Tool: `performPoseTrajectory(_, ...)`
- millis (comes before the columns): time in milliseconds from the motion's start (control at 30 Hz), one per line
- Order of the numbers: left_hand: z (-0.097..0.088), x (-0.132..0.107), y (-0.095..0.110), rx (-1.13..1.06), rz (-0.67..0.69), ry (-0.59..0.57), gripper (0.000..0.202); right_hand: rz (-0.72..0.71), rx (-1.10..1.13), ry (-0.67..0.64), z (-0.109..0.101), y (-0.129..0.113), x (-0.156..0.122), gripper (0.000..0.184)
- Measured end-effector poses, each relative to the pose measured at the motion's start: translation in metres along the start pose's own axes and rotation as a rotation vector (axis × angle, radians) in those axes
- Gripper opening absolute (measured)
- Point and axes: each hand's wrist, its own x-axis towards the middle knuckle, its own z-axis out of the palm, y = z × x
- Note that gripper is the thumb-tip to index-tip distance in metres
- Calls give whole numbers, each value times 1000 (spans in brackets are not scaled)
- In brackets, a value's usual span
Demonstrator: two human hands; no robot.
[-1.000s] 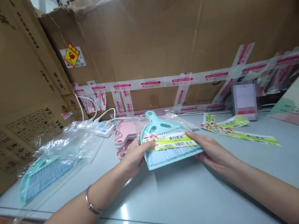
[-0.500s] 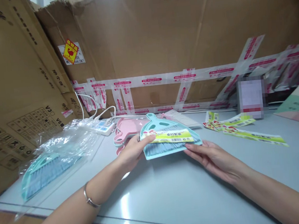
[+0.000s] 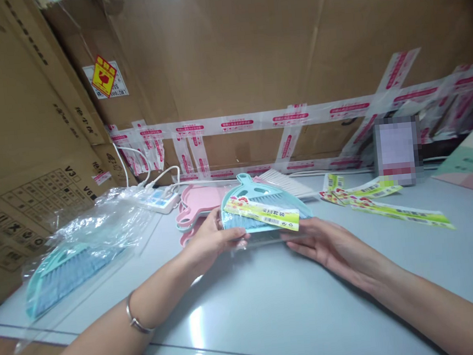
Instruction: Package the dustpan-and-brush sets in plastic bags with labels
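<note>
A mint-green dustpan (image 3: 244, 180) with a blue-bristled brush (image 3: 282, 200) lying in it is held up just above the table. A yellow-green printed label (image 3: 281, 215) lies aslant across the brush. My left hand (image 3: 214, 236) grips the pan's left front corner, thumb on top. At the right front corner, my right hand (image 3: 323, 242) has its fingers closed on the edge; they are slightly blurred. Something like clear film shows along the front edge between the hands. Behind the left hand, pink dustpans (image 3: 199, 199) lie stacked, with a pale-bristled brush (image 3: 284, 183) beside them, partly hidden.
Another mint dustpan with a brush (image 3: 63, 275) lies at the left under clear plastic bags (image 3: 111, 216). A white power strip (image 3: 159, 199) with cables stands behind. Loose labels (image 3: 403, 211) lie at the right, near a blurred box (image 3: 398, 152). Large cartons (image 3: 225, 51) wall off the back.
The label has swung from nearly level to a slant, its right end lower. My left thumb has moved down off the label to the pan's front edge. The view has shifted slightly.
</note>
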Motion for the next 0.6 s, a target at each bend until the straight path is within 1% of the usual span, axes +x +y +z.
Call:
performPoseTrajectory(67, 0, 0, 0, -2, -5, -5, 56, -21, 26, -47, -1, -2, -1, 11)
performPoseTrajectory(100, 0, 0, 0, 2, -6, -9, 56, -27, 17, -50, -1, -2, -1, 15)
performPoseTrajectory(233, 1, -2, -1, 56, -28, -40, 62, -54, -54, 45, -1, 1, 3, 28)
performPoseTrajectory(367, 3, -5, -2, 91, -62, -106, 72, -67, -113, 102, -1, 4, 9, 24)
performPoseTrajectory(467, 3, -7, -2, 74, -68, -136, 76, -82, -162, 148, -2, 3, 10, 24)
performPoseTrajectory(533, 3, -7, 0, 63, -68, -130, 73, -61, -181, 131, -3, 1, 9, 24)
performPoseTrajectory(600, 2, -7, 1, 62, -64, -118, 67, -28, -178, 67, -5, -4, 6, 24)
